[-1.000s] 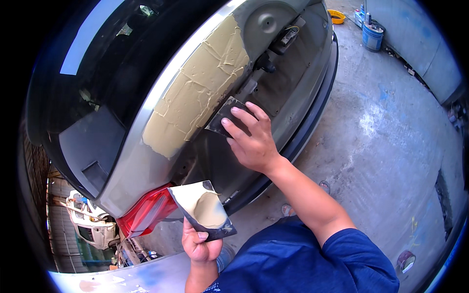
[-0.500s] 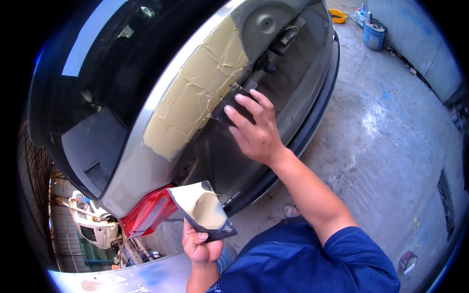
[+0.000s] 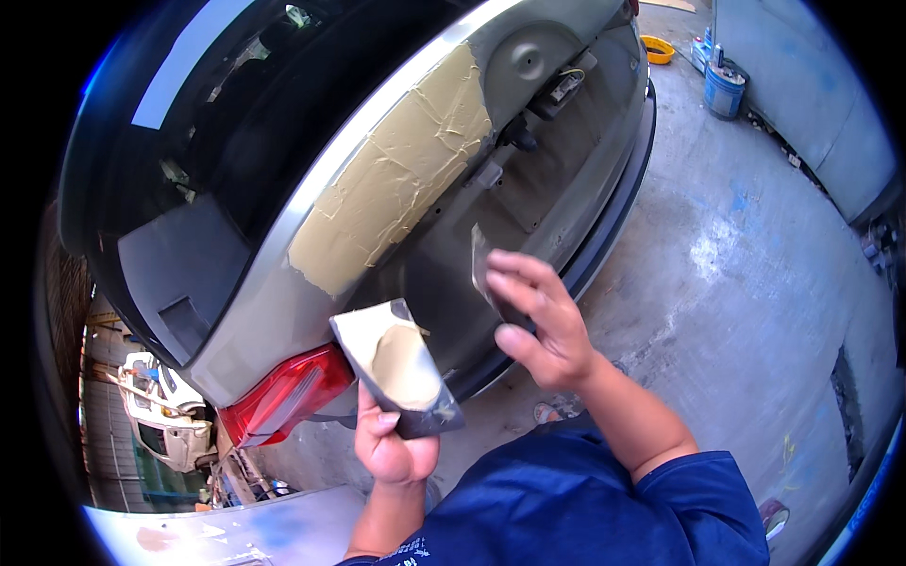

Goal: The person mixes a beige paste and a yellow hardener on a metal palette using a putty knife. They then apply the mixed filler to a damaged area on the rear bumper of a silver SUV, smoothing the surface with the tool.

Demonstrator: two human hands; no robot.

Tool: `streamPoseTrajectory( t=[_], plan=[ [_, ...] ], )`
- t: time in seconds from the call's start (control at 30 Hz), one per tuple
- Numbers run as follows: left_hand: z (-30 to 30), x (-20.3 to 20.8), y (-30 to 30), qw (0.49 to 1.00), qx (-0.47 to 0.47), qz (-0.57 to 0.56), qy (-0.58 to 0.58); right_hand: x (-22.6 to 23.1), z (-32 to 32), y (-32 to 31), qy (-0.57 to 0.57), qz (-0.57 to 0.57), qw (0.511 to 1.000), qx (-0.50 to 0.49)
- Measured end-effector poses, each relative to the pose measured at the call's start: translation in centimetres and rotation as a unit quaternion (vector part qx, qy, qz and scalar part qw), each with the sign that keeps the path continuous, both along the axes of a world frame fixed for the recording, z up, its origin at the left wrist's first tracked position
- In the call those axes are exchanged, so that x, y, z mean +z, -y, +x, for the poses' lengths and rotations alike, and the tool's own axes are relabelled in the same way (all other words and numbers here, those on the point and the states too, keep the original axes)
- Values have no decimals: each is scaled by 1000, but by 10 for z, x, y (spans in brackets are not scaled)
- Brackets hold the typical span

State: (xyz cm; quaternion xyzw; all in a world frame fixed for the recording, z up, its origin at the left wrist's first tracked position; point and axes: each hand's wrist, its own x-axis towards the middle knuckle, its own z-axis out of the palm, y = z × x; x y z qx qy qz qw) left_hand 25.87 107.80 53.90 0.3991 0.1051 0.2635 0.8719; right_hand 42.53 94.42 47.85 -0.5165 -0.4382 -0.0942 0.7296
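My left hand point(image 3: 392, 448) grips a dark flat board point(image 3: 429, 420) from below. A mound of cream-coloured filler paste point(image 3: 401, 363) lies on the board's upper face. My right hand point(image 3: 547, 325) pinches a thin dark spreader point(image 3: 486, 274) between thumb and fingers, its blade seen nearly edge-on and apart from the car. Ahead is the car's tailgate panel, where a broad patch of cream filler point(image 3: 401, 170) with ridged, uneven strokes covers the metal below the rear window. The red tail light point(image 3: 283, 396) sits just left of the board.
The dark rear window point(image 3: 236, 141) fills the upper left. A bumper edge point(image 3: 613, 241) curves past my right arm. On the concrete floor stand a blue bucket point(image 3: 724, 91) and a yellow basin point(image 3: 657, 50). A pale painted panel point(image 3: 236, 533) lies at lower left.
My right hand has drawn the spreader off the filler patch, down and to the right, turning its blade edge-on. The left hand's board has risen slightly in view.
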Motion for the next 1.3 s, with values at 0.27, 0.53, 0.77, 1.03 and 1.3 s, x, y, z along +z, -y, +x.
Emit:
streamPoseTrajectory(
  t=[0.27, 0.53, 0.77, 1.03, 1.3],
  plan=[
    [52, 12, 44, 997, 24, 48, 59, 19, -18, 31, 31, 8, 990, 139],
    [81, 20, 75, 992, 35, 41, 117, 7, 26, 90, -103, -80, 990, 61],
    [99, 18, 102, 986, 75, 75, 129, 13, 37, 142, -414, 58, 839, 347],
    [86, 3, 119, 968, -71, 121, 210, 36, 11, 135, -400, -76, 872, 272],
    [43, 16, 98, 904, -95, 417, 28, 64, -12, 126, -412, -17, 869, 273]
  ],
)
